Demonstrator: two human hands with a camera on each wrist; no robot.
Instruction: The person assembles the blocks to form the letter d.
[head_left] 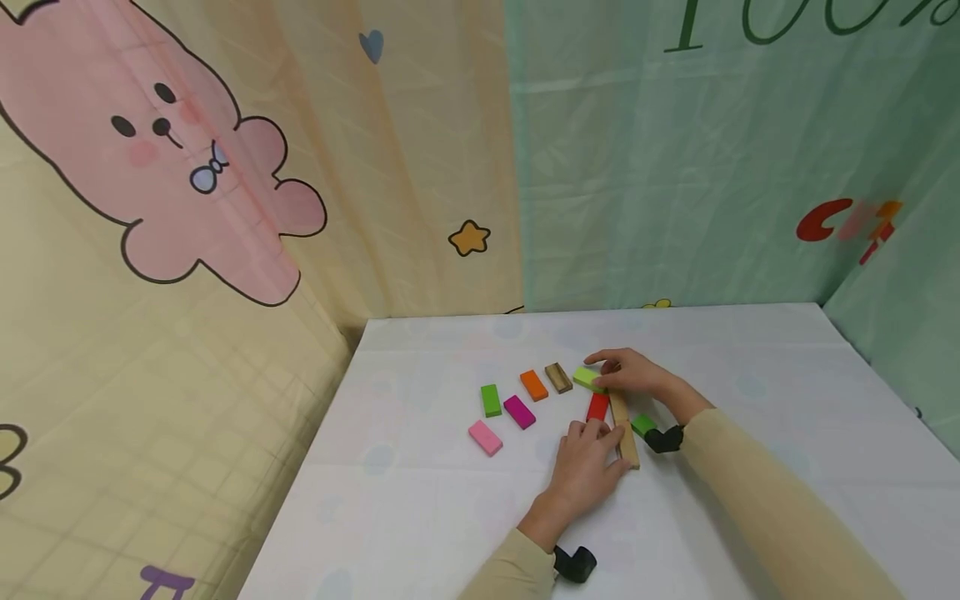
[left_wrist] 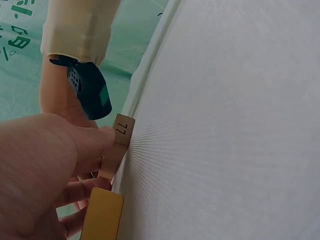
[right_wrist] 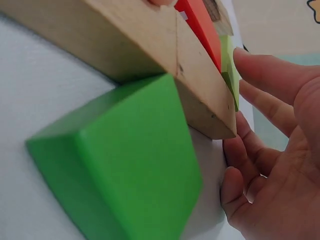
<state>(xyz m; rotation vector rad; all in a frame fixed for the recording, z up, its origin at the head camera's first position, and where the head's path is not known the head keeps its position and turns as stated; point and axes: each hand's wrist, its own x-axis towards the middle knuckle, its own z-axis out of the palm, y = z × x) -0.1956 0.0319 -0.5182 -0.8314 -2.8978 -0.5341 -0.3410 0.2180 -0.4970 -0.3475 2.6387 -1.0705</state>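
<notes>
Two pale wooden blocks point(head_left: 628, 450) lie end to end in a row. My left hand point(head_left: 582, 477) pinches the nearer one, its thumb on the end marked "77" in the left wrist view. A yellow block point(left_wrist: 102, 215) sits beside those fingers, hidden under the hand in the head view. Left of the row, a red block point(head_left: 597, 407) is partly covered by my left fingers. At the row's far end my right hand point(head_left: 632, 372) holds a lime green block point(head_left: 585, 379) between thumb and fingers. A darker green block point(right_wrist: 135, 160) stands to the right of the row, close to the wood.
Loose blocks lie to the left on the white table point(head_left: 390, 517): pink point(head_left: 486, 438), magenta point(head_left: 519, 412), green point(head_left: 491, 400) and orange point(head_left: 534, 385). A brown hollow-looking block point(head_left: 558, 377) lies beside the lime one. Patterned curtains point(head_left: 420, 167) hang behind the table.
</notes>
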